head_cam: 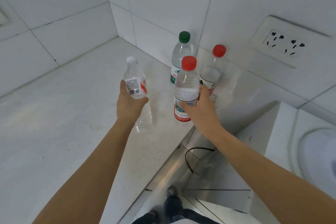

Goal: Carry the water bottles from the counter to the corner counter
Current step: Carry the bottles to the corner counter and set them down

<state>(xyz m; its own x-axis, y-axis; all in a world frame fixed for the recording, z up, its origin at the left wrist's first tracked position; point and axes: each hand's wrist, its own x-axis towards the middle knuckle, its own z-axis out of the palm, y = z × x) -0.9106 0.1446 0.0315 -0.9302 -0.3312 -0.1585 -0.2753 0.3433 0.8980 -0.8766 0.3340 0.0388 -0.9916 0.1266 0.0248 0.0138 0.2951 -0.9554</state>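
Observation:
My left hand [128, 103] grips a small clear bottle with a white cap [135, 80], held tilted above the white corner counter [72, 107]. My right hand [201, 109] is wrapped around a red-capped bottle [186, 85] with a red-and-blue label, its base low over the counter's front edge; whether it touches the surface I cannot tell. Behind it, in the corner by the tiled wall, stand a taller green-capped bottle [181, 52] and another red-capped bottle [213, 67], both upright.
White tiled walls close the corner at the back. A double wall socket [283, 43] sits on the right wall. A steel edge strip [174, 165] runs along the counter front, with a black cord [189, 156] below. A white round appliance [320, 152] is at the right.

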